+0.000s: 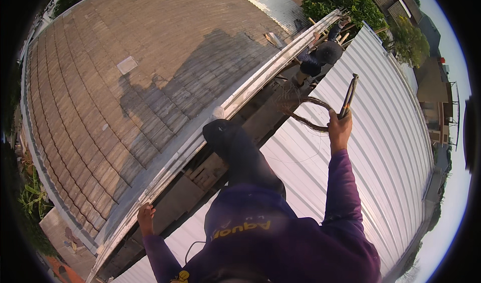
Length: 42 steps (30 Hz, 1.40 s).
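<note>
My right hand [339, 125] grips long metal pliers [349, 92], held upright, along with a coil of thin dark wire [305, 120] that hangs out to the left with loose strands. My left hand [146, 213] is at the lower left, its fingers curled on the pale gutter edge [178, 162]. My dark-trousered leg [240, 157] stretches forward, with the foot at the gutter beside a pale round object [217, 112].
A tiled roof [85, 92] spans the left, white corrugated sheets [391, 132] the right, with a dark gap [205, 175] between. A co-worker [315, 57] crouches ahead among poles at the gutter's far end. Trees [330, 2] and buildings stand beyond.
</note>
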Motion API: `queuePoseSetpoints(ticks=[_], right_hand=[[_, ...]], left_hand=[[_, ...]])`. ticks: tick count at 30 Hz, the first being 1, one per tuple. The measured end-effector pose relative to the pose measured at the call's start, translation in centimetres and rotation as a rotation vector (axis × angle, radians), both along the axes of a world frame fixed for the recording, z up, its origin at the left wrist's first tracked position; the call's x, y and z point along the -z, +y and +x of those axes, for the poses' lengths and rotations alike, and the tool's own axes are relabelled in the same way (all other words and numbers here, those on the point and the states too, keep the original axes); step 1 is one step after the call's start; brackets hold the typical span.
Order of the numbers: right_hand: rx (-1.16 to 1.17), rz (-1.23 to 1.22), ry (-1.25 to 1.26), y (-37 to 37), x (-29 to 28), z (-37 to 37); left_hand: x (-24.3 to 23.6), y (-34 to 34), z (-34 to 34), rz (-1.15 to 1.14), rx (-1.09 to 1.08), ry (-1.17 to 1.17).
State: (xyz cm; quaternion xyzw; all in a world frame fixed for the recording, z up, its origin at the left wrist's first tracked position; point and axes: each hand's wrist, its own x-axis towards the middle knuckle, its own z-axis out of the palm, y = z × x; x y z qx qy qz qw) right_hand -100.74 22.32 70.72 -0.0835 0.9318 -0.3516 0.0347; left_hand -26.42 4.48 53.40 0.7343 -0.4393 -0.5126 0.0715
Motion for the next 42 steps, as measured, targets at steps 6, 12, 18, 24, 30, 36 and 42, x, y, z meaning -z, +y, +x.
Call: queuePoseSetpoints(ticks=[6, 12, 18, 24, 30, 36, 42], right_hand=[[0.102, 0.089, 0.006, -1.9, 8.9, -4.8], [0.135, 0.246, 0.082, -7.1, 9.2, -9.9], [0.272, 0.136, 0.139, -6.9, 5.4, -18.9], [0.432, 0.032, 0.126, -7.4, -3.5, -19.2], [0.562, 0.016, 0.157, -1.2, -5.4, -14.0], [0.834, 0.113, -0.039, 3.3, -2.4, -5.6], [0.964, 0.255, -0.130, 5.1, 2.7, 4.0]], left_hand=[[-2.2, -20.2, -2.0, -0.210, 0.225, -0.059], [-10.4, -47.9, -7.4, -0.511, 0.384, -0.047], [-19.6, -64.4, -24.7, -0.692, 0.552, -0.124], [-21.2, -65.4, -34.9, -0.659, 0.584, -0.110], [-15.2, -59.6, -37.3, -0.470, 0.606, -0.109], [-14.3, -53.3, -38.9, -0.241, 0.576, -0.149], [-14.7, -61.1, -38.3, -0.163, 0.614, -0.208]])
